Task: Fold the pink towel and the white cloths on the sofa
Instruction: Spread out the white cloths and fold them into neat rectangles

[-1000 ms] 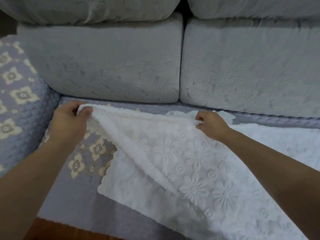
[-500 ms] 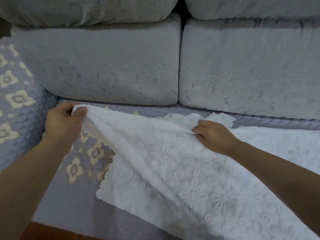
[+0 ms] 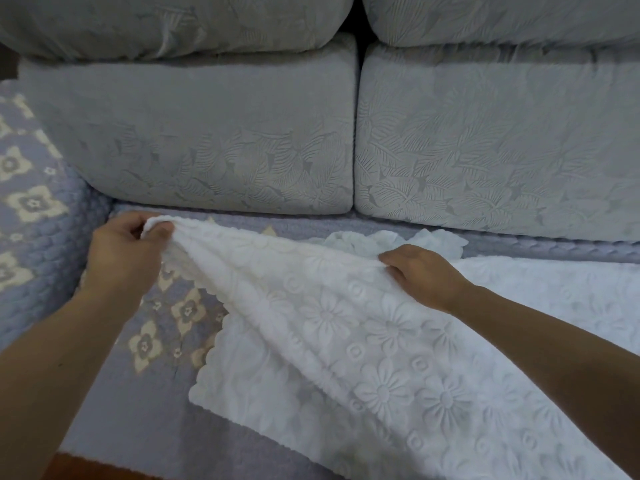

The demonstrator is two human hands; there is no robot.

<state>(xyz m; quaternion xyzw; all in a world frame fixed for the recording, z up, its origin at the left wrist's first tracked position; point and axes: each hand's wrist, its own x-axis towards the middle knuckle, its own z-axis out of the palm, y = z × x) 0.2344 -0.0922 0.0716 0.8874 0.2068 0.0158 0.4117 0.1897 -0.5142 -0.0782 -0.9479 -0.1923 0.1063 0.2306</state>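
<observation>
White embossed cloth (image 3: 346,341) lies half-lifted across the sofa seat (image 3: 114,420). The left hand (image 3: 124,251) pinches one corner near the seat's back edge; the right hand (image 3: 420,275) pinches its top edge. Folding seems barely begun; no pink towel shows.

cloth (image 3: 363,341) on sofa seat (image 3: 114,410) | back cushions (image 3: 207,140) behind
</observation>
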